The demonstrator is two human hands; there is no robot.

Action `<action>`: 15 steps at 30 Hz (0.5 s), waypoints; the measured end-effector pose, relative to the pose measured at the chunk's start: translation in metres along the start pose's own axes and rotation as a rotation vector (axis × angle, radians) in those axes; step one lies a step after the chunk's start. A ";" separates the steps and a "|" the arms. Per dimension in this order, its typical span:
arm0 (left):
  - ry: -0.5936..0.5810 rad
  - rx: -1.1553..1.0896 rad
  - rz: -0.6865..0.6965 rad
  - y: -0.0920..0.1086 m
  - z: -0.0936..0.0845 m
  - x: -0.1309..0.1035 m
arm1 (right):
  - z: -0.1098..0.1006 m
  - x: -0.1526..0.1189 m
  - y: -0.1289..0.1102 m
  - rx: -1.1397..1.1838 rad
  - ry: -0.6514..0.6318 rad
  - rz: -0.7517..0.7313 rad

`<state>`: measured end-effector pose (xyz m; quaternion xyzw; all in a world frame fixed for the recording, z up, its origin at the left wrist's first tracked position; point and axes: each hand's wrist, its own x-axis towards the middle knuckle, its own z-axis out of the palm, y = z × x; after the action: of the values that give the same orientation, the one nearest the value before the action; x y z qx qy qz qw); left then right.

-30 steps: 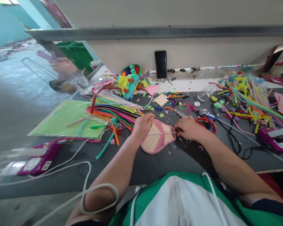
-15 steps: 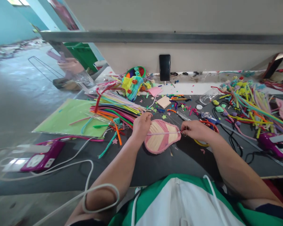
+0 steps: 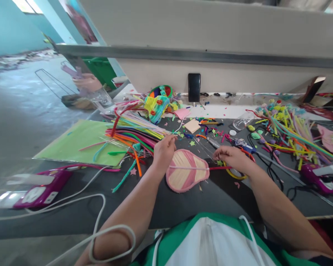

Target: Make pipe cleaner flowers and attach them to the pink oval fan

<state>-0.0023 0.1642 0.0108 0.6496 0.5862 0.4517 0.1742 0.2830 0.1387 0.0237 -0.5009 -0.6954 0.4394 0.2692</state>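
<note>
A leaf-shaped pink and cream craft piece [image 3: 187, 177] lies flat on the dark tabletop, with a pale pink strip along its middle. A red stem [image 3: 220, 168] runs out from its narrow end, under my right hand. My left hand [image 3: 164, 153] is closed in a pinch just above the piece's wide end; whatever is between its fingertips is hidden. Beyond the narrow end, my right hand [image 3: 230, 158] has its thumb and fingers pinched together. Fine, thread-like strands [image 3: 204, 146] stretch near its fingertips, but I cannot make out whether it grips them.
Pipe cleaners in a bundle [image 3: 144, 127] lie at the left, beside a green sheet [image 3: 74, 142]. A second heap [image 3: 288, 125] is at the right. A phone [image 3: 194, 87] leans at the back. Purple power strips [image 3: 41, 188] and a white cable [image 3: 100, 214] occupy the left.
My right hand has moved off the narrow end of the leaf-shaped piece, so the red stem now shows. My left hand stays near the wide end. The view has tilted slightly up.
</note>
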 end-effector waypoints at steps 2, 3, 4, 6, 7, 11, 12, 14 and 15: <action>0.008 -0.032 0.021 0.002 0.000 -0.001 | -0.004 0.004 0.003 0.323 0.187 0.027; 0.007 -0.043 0.030 0.004 0.001 -0.002 | -0.005 0.006 0.002 0.479 0.219 0.045; 0.000 -0.053 0.039 0.006 0.003 -0.005 | -0.004 0.006 0.001 0.610 0.202 0.065; -0.040 -0.065 0.071 0.012 0.007 -0.011 | 0.000 0.004 -0.004 0.769 0.068 0.117; -0.074 -0.065 0.097 0.015 0.010 -0.015 | 0.004 0.003 -0.007 0.810 -0.007 0.141; -0.215 -0.026 0.235 0.028 0.020 -0.028 | 0.020 -0.001 -0.016 0.923 -0.252 0.178; -0.234 -0.018 0.255 0.030 0.021 -0.031 | 0.023 -0.001 -0.016 0.934 -0.288 0.180; -0.254 -0.015 0.265 0.032 0.022 -0.033 | 0.027 -0.001 -0.016 0.936 -0.312 0.197; -0.259 -0.020 0.256 0.032 0.023 -0.034 | 0.028 0.000 -0.015 0.939 -0.308 0.209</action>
<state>0.0380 0.1320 0.0098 0.7697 0.4670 0.3886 0.1960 0.2531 0.1270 0.0241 -0.3221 -0.4006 0.7982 0.3140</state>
